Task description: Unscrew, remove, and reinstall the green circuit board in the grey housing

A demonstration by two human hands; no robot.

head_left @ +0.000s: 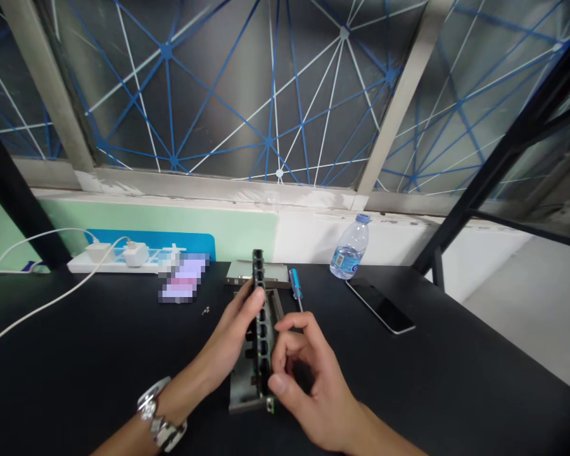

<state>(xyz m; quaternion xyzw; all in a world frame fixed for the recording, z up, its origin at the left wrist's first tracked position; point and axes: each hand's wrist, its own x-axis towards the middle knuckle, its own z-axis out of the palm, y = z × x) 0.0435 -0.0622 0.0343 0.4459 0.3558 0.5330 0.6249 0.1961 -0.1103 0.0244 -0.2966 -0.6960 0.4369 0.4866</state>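
A circuit board (262, 335) with a row of square port sockets stands on its edge, long side pointing away from me. My left hand (235, 329) grips it from the left, thumb over the sockets; the fingers behind it are partly hidden. At the near right end of the board, my right hand (308, 373) has its thumb and curled fingertips against the edge, forefinger raised a little. Beneath the board lies an open metal casing (244, 383), partly covered by board and hands. Behind it rests a flat metal cover (280, 273). A blue-handled screwdriver (296, 285) lies just beyond my right hand.
Several small screws (206, 310) lie left of the casing. At the back left is a white power strip (123, 261) with cables, beside a pixelated object (185, 278). A water bottle (349, 250) and a phone (380, 305) are on the right of the black table (99, 354).
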